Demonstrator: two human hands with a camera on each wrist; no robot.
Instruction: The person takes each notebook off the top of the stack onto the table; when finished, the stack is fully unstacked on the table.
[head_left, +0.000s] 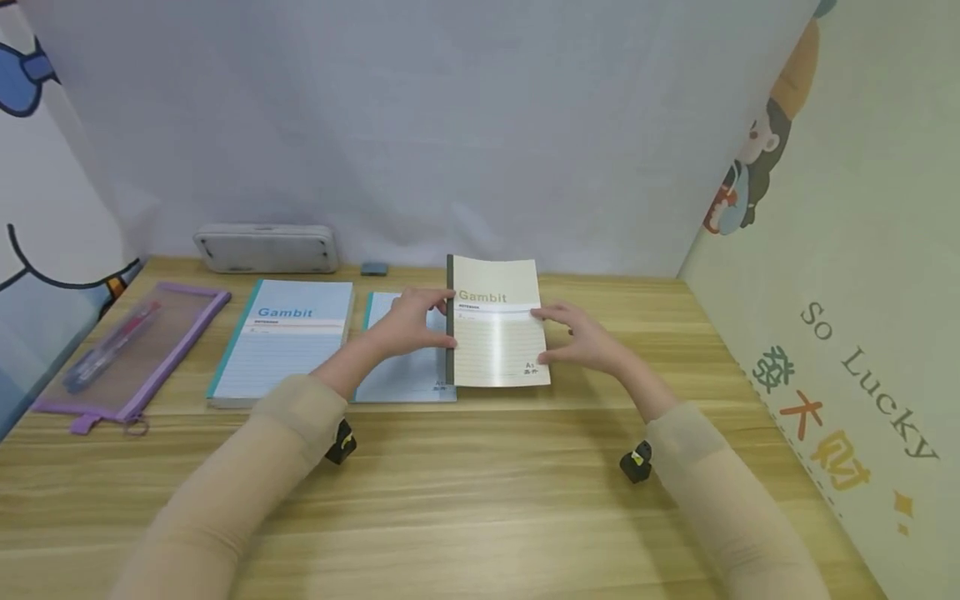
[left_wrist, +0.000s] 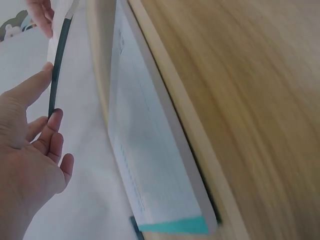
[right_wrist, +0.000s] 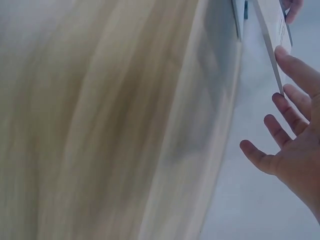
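A cream Gambit notebook (head_left: pixel 497 333) with a dark spine is held up off the table, its cover facing me. My left hand (head_left: pixel 407 325) grips its spine edge with thumb and fingers. On the opposite edge, my right hand (head_left: pixel 587 337) holds it between thumb and fingertips. The left wrist view shows the left hand (left_wrist: pixel 32 140) on the dark spine (left_wrist: pixel 59 67); the right wrist view shows the right hand (right_wrist: pixel 295 120) at the page edge, its other fingers spread. Behind my left hand lies a light blue notebook (head_left: pixel 397 379), partly covered by that hand and the cream notebook.
Further left lies a thicker blue Gambit notebook or stack (head_left: pixel 292 354). A purple-edged mesh pouch (head_left: pixel 161 342) with pens sits at the far left. A pale pencil case (head_left: pixel 266 250) and a small blue-grey block (head_left: pixel 374 269) stand along the back curtain (head_left: pixel 420 125).
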